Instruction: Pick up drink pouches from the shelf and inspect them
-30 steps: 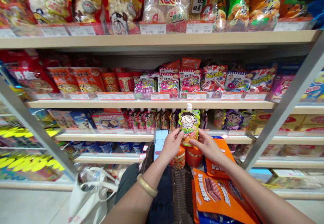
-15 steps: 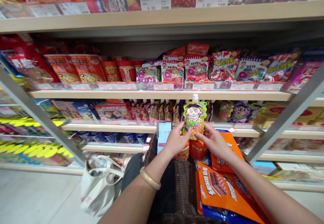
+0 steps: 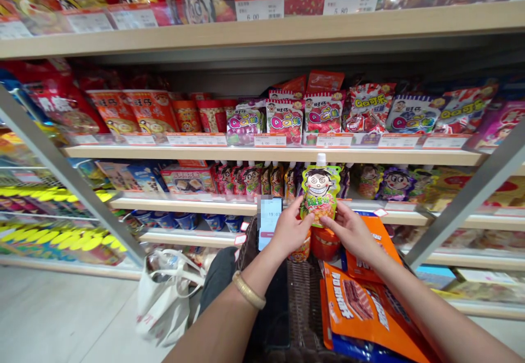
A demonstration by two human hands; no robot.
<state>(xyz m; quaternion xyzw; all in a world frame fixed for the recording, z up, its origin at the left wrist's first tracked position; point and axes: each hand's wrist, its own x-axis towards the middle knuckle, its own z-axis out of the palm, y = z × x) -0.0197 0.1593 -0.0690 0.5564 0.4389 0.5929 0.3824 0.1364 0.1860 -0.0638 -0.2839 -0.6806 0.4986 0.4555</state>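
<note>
Spouted pouch (image 3: 321, 193) is upright, long axis vertical, above wicker basket's (image 3: 302, 292) far end. Left hand (image 3: 293, 223) pinches its lower left edge, right hand (image 3: 350, 229) its lower right; equally near. Beyond basket: candy bags (image 3: 284, 122) reading "旺仔 QQ"; higher, price tags (image 3: 260, 7) "6.00", "5.80". Pouch lettering unclear.
</note>
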